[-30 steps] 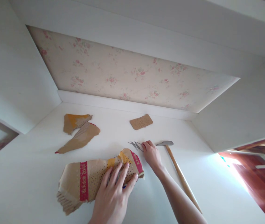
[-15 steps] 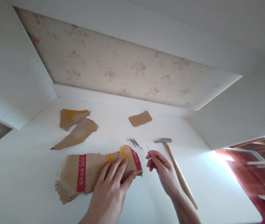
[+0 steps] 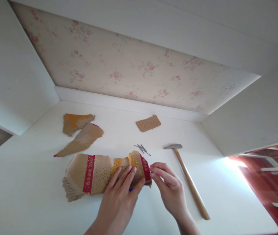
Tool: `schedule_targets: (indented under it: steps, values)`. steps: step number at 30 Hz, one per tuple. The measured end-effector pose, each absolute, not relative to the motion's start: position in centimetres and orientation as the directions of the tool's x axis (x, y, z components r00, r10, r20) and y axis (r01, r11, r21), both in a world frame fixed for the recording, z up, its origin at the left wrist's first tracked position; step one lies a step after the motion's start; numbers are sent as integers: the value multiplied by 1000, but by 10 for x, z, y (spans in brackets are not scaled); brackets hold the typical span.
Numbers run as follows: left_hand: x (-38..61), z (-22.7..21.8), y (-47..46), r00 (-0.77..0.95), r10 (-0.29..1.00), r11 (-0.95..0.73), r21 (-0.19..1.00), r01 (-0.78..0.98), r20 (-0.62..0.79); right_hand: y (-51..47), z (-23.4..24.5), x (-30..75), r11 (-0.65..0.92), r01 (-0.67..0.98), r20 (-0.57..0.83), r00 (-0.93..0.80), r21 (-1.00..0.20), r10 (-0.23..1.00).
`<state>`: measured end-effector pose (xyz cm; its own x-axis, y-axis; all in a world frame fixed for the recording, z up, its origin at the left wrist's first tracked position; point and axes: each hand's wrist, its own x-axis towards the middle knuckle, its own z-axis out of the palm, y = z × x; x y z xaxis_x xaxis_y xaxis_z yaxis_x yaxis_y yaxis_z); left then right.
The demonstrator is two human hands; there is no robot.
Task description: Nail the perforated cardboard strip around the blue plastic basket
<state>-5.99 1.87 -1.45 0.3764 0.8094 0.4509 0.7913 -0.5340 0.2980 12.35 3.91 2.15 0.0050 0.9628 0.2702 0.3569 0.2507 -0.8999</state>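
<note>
A torn piece of brown cardboard [image 3: 100,174] with red printed bands and many small punched holes lies under my left hand [image 3: 119,195]. My left fingers spread over its top and the thumb is near its front right edge, holding it. A small blue patch shows beside the thumb. At the cardboard's right end, my right hand [image 3: 169,186] pinches a thin nail, mostly hidden now between the fingertips. Several loose nails [image 3: 142,149] lie just behind the cardboard. A hammer [image 3: 190,182] with a wooden handle rests to the right of my right hand.
Two torn cardboard scraps [image 3: 85,138] lie at the back left of the white surface [image 3: 31,182]. A small cardboard rectangle [image 3: 148,123] with tiny holes sits near the back. White panels [image 3: 241,114] and a floral-papered wall [image 3: 139,68] enclose the surface.
My right hand has moved left and down, bringing its fingertips to the cardboard's right edge. The cardboard has shifted, its left end swinging away from me; my left hand stays on it.
</note>
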Motion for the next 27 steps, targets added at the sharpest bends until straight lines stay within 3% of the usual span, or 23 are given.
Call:
schedule_targets:
  steps: [7,15,27]
  values:
    - [-57,-10,20,366,837,-503,307,808,407,36,15,109,139,395,176,61,-908,982]
    - [-58,-9,21,379,819,-523,286,803,431,35,2,110,170,460,202,21,-871,979]
    - [-55,-1,25,362,812,-530,318,786,458,35,13,107,341,560,319,-140,-755,937]
